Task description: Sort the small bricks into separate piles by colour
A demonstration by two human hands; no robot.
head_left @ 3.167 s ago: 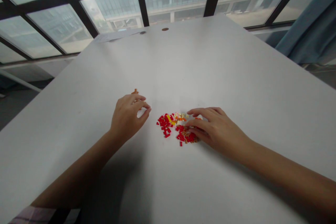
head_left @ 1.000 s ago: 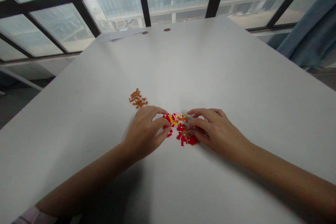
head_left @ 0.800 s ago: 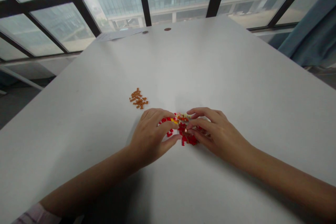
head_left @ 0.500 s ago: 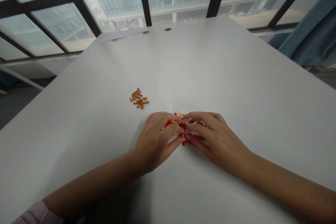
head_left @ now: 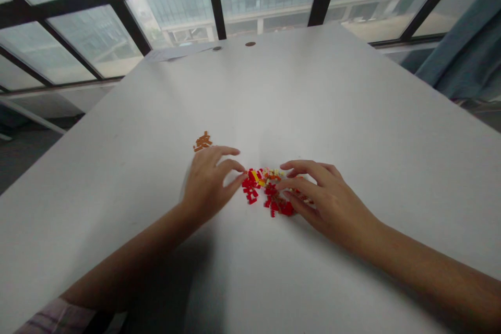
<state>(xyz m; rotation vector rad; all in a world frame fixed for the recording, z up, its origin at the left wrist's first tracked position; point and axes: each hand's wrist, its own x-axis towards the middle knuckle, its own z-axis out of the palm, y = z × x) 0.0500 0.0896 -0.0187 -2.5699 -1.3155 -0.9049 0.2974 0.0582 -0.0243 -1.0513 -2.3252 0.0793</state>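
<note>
A mixed pile of small toy building bricks (head_left: pixel 251 191), mostly red with some yellow, orange, pink and pale ones, lies on the white table. My left hand (head_left: pixel 209 177) is at the pile's left edge, thumb and index fingertips drawn together beside the red bricks. Whatever is between those fingertips is too small to make out. Over the right side of the pile, my right hand (head_left: pixel 319 193) has its fingers apart and curved, hiding some bricks beneath them. Beyond my left hand is a small heap of orange-brown bricks (head_left: pixel 202 141), partly covered by it.
The white table (head_left: pixel 313 99) stretches to the windows. Two small round discs, one brown (head_left: pixel 250 44) and one grey (head_left: pixel 217 48), are near its far edge by a white sheet (head_left: pixel 176 52). A blue curtain (head_left: pixel 465 47) hangs at the right.
My left hand has moved left and slightly away from me, uncovering red and yellow bricks and covering part of the orange-brown heap. My right hand's fingers have parted from the left hand's.
</note>
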